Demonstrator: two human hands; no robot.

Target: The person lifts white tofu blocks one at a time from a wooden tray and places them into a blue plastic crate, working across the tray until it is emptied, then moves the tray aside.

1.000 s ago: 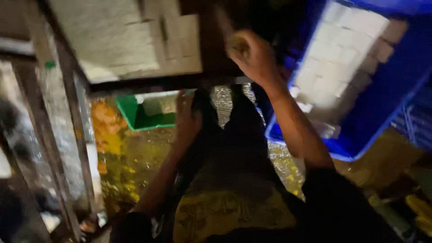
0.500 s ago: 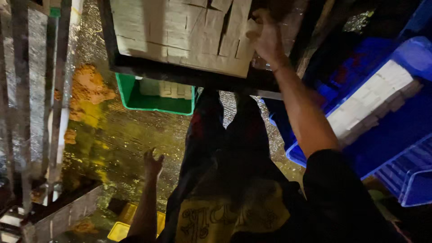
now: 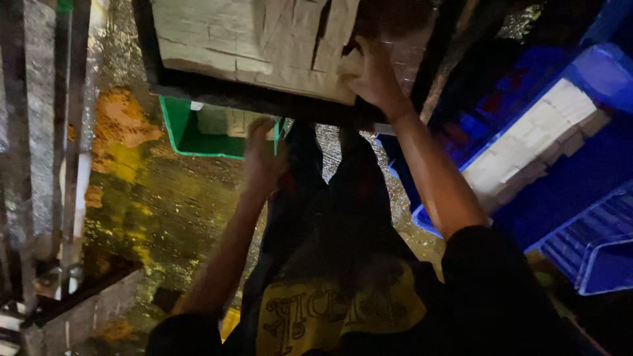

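While my right hand (image 3: pixel 376 76) grips the pale block (image 3: pixel 349 66) at the tray's (image 3: pixel 198 82) top-centre edge, my open, empty left hand (image 3: pixel 262 158) should steady underneath.

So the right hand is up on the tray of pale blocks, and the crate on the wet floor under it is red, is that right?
Not quite: the crate is green, not red, as the head view shows. The rest holds: the right hand is up on the tray of pale blocks, and the crate sits on the wet floor under it.
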